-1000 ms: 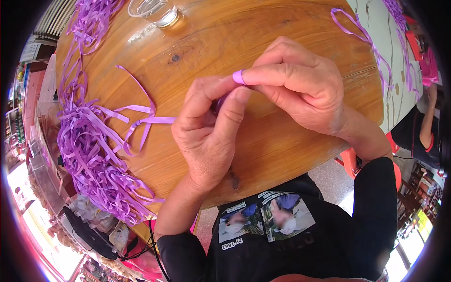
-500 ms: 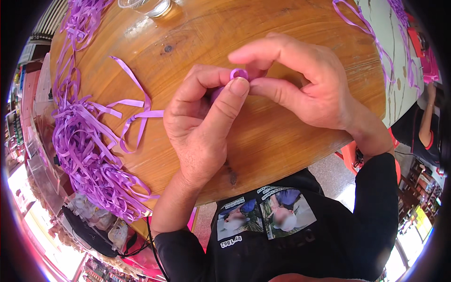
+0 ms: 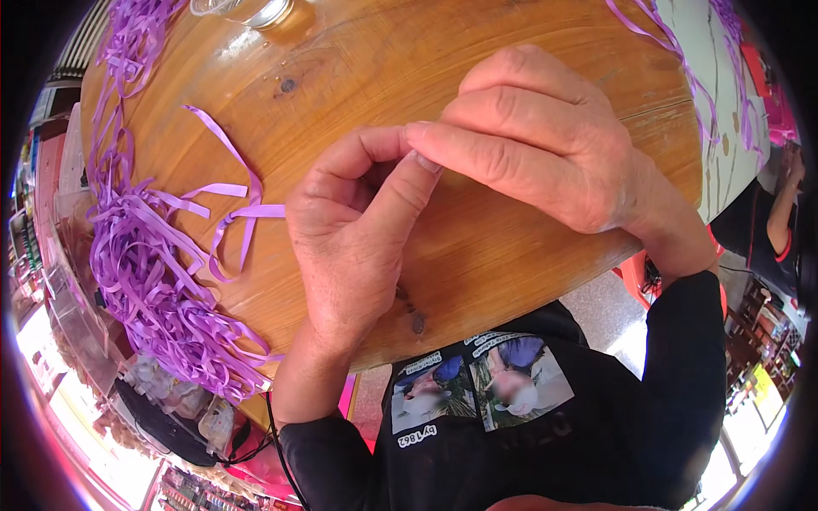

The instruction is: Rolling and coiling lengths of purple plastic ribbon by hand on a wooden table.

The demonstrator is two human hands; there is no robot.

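Observation:
Over the wooden table my left hand (image 3: 354, 217) is closed, thumb and forefinger pinched on a purple ribbon. A flat length of this ribbon (image 3: 271, 210) comes out on the hand's left side. My right hand (image 3: 545, 140) meets it at the fingertips, its fingers pressed together over the pinch. Whatever lies between the right fingertips is hidden. Left of my hands, a large tangled heap of purple ribbons (image 3: 153, 264) hangs over the table's left side, with a few loose ends spread on the wood.
A clear container (image 3: 243, 10) stands at the far edge of the view on the wooden table (image 3: 341, 60). More purple ribbons (image 3: 741, 85) lie on a white marbled surface (image 3: 716, 183) at the right. Beyond it a person's arm (image 3: 786, 204) shows.
My right hand has closed its spread fingers and come down over my left fingertips. The small ribbon loop that stood above my left thumb is now covered.

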